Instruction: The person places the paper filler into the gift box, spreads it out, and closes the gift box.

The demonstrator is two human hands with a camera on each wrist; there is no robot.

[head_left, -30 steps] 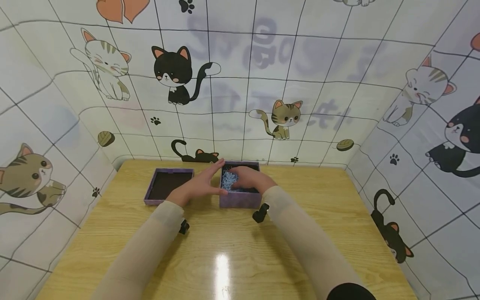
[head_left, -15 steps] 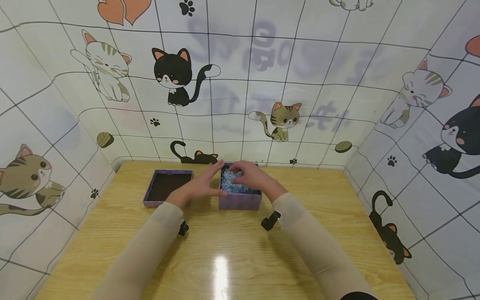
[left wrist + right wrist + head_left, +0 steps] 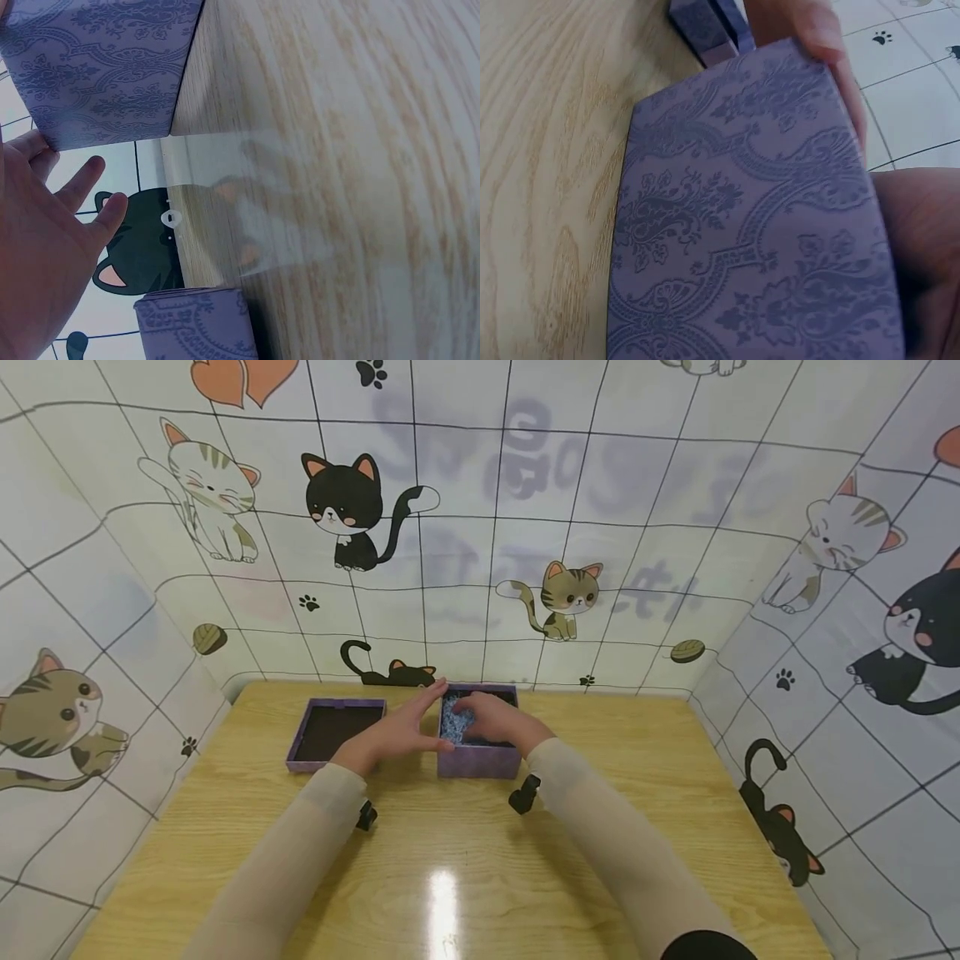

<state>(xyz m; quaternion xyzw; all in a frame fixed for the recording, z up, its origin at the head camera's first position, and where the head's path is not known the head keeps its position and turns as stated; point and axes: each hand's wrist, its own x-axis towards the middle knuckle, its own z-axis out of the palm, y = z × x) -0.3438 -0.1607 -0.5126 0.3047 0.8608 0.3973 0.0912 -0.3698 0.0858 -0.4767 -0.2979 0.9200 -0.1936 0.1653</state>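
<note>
Right hand point(image 3: 501, 718): fingers down at the blue shredded filler point(image 3: 454, 724); pinching or not, cannot tell. Left hand point(image 3: 393, 732): fingers spread, touching left side of purple box point(image 3: 478, 765), on table point(image 3: 420, 843). Change: right hand lower than half a second ago; work apparently back inside box.
</note>
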